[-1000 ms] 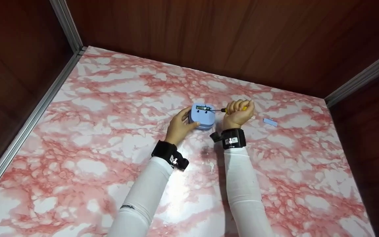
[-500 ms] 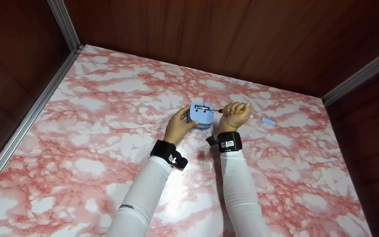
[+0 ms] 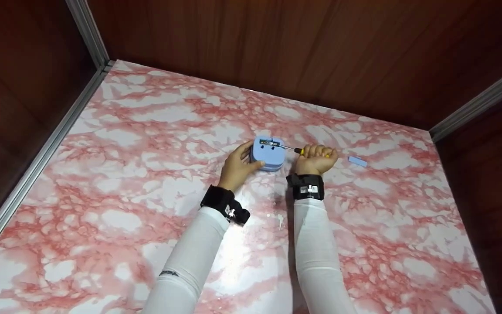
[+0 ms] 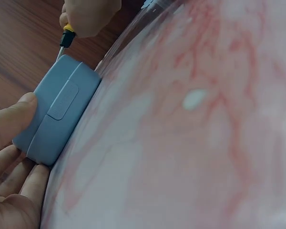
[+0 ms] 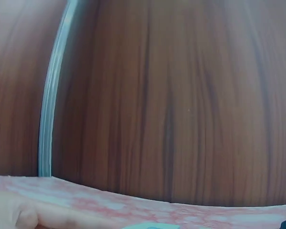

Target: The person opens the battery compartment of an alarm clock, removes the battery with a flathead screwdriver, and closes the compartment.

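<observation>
A light blue box with rounded corners sits on the marbled table, a narrow slot open in its top. Something shiny, cylindrical and battery-like lies in that slot. My left hand grips the box from its left, thumb on the near side; in the left wrist view the fingers curl at its lower edge. My right hand holds a screwdriver with a yellow and black handle. Its metal shaft slants to the slot's right end; the exact contact of the tip is too small to tell.
A small light blue flat piece, like a cover, lies right of my right hand. Dark wood-look panels with metal corner strips enclose the table's back and sides.
My right hand dips toward the near side, so the screwdriver now slants more, handle lower, its tip staying by the slot. My left hand and the box hold their place.
</observation>
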Motion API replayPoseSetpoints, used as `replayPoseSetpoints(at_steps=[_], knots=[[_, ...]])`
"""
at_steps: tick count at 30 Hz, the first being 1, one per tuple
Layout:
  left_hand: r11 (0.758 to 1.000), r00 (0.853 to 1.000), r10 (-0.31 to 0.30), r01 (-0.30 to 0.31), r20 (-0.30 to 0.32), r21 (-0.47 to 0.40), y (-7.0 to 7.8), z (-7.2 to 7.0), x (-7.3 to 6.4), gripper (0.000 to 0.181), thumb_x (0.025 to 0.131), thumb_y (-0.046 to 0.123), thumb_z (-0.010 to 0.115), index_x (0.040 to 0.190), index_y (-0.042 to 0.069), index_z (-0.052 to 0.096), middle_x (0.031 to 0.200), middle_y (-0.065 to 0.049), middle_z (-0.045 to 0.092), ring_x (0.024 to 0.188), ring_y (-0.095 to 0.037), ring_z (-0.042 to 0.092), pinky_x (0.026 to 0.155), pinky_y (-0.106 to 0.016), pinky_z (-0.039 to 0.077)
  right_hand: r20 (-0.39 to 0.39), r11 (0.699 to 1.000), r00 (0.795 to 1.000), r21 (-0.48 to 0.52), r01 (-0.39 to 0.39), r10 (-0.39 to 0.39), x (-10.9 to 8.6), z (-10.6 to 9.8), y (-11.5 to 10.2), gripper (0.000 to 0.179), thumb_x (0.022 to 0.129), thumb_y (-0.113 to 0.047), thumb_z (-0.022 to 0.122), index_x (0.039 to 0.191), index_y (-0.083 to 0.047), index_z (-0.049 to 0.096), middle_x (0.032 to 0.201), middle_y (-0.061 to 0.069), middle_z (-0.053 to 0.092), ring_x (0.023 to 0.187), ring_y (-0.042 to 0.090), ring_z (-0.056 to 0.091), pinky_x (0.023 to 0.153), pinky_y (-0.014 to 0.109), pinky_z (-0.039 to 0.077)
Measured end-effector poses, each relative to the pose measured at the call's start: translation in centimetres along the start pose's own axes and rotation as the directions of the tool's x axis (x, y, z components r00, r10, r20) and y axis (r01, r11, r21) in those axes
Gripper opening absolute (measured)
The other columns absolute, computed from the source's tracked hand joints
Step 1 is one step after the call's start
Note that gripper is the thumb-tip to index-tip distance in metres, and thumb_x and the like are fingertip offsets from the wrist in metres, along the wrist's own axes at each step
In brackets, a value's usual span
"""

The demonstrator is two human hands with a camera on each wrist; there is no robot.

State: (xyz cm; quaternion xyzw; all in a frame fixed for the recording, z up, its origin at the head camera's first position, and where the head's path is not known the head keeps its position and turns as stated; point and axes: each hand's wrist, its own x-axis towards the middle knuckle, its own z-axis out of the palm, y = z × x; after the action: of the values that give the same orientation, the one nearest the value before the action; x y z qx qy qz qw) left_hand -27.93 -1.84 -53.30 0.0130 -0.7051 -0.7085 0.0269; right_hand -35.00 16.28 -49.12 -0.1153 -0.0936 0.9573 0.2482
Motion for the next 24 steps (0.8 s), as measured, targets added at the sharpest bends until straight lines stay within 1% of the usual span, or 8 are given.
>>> replayPoseSetpoints(at_steps=[3,5,8,12,15,16,18,24], knots=[[1.0,1.0,-0.003,0.003,-0.002,0.004,0.1,0.1,0.0,0.075,0.084,0.006,0.081,0.151,0.01,0.048,0.15,-0.015,0.051,0.138,-0.024,0.05,0.112,-0.024,0.043,0.129,0.995,0.991,-0.084,0.051,-0.04,-0.3,0.4,0.1,0.057,0.108,-0.016,0.027,0.051,-0.015,0.027,0.039,-0.005,0.027,0.03,0.007,0.022,0.033,0.021,0.013],[1.0,1.0,-0.001,0.001,-0.004,0.001,0.1,0.1,0.0,0.074,0.084,0.006,0.081,0.151,0.011,0.049,0.15,-0.014,0.051,0.138,-0.024,0.05,0.112,-0.024,0.043,0.27,0.98,0.961,-0.165,0.116,-0.068,-0.7,0.8,0.4,0.057,0.109,-0.014,0.025,0.052,-0.014,0.028,0.04,-0.006,0.028,0.031,0.005,0.021,0.034,0.022,0.011],[1.0,1.0,0.007,-0.007,-0.006,0.0,0.1,0.1,0.0,0.074,0.084,0.005,0.081,0.15,0.01,0.049,0.149,-0.014,0.052,0.137,-0.024,0.05,0.112,-0.025,0.043,0.483,0.936,0.872,-0.269,0.228,-0.074,-1.4,1.4,1.1,0.055,0.108,-0.011,0.021,0.053,-0.014,0.028,0.043,-0.008,0.03,0.035,0.004,0.019,0.036,0.022,0.011],[1.0,1.0,0.017,-0.017,-0.004,0.005,0.0,0.2,0.0,0.073,0.084,0.004,0.081,0.15,0.009,0.05,0.149,-0.015,0.053,0.137,-0.025,0.051,0.111,-0.025,0.044,0.671,0.866,0.74,-0.35,0.358,-0.035,-2.1,1.7,1.8,0.055,0.106,-0.007,0.019,0.053,-0.013,0.028,0.045,-0.008,0.03,0.038,0.006,0.019,0.037,0.022,0.014],[1.0,1.0,0.018,-0.019,0.003,0.007,0.1,0.2,0.1,0.074,0.084,0.004,0.081,0.15,0.009,0.049,0.149,-0.015,0.053,0.137,-0.024,0.051,0.112,-0.024,0.043,0.727,0.848,0.687,-0.35,0.399,-0.023,-2.0,1.8,2.0,0.054,0.106,-0.006,0.018,0.053,-0.011,0.026,0.046,-0.007,0.028,0.038,0.007,0.018,0.037,0.023,0.014],[1.0,1.0,0.018,-0.018,0.004,0.008,0.1,0.2,0.1,0.074,0.084,0.004,0.081,0.15,0.008,0.049,0.149,-0.016,0.053,0.137,-0.025,0.051,0.112,-0.024,0.043,0.733,0.853,0.68,-0.342,0.395,-0.021,-2.0,1.8,2.0,0.055,0.107,-0.006,0.018,0.053,-0.011,0.026,0.046,-0.007,0.027,0.038,0.007,0.017,0.037,0.023,0.014],[1.0,1.0,0.015,-0.015,0.004,0.012,0.1,0.1,0.1,0.074,0.084,0.005,0.081,0.15,0.008,0.048,0.148,-0.016,0.053,0.137,-0.024,0.051,0.112,-0.025,0.043,0.725,0.87,0.689,-0.332,0.364,-0.011,-1.7,1.9,1.9,0.056,0.107,-0.007,0.017,0.052,-0.012,0.027,0.046,-0.007,0.026,0.038,0.006,0.016,0.037,0.023,0.013],[1.0,1.0,0.023,-0.023,0.009,0.011,-0.1,-0.1,0.1,0.073,0.085,0.006,0.081,0.151,0.006,0.047,0.149,-0.016,0.052,0.137,-0.024,0.05,0.113,-0.024,0.042,0.662,0.915,0.748,-0.329,0.235,0.046,-0.9,1.8,1.3,0.06,0.109,-0.012,0.015,0.051,-0.015,0.031,0.044,-0.007,0.025,0.036,0.007,0.014,0.035,0.023,0.011]])
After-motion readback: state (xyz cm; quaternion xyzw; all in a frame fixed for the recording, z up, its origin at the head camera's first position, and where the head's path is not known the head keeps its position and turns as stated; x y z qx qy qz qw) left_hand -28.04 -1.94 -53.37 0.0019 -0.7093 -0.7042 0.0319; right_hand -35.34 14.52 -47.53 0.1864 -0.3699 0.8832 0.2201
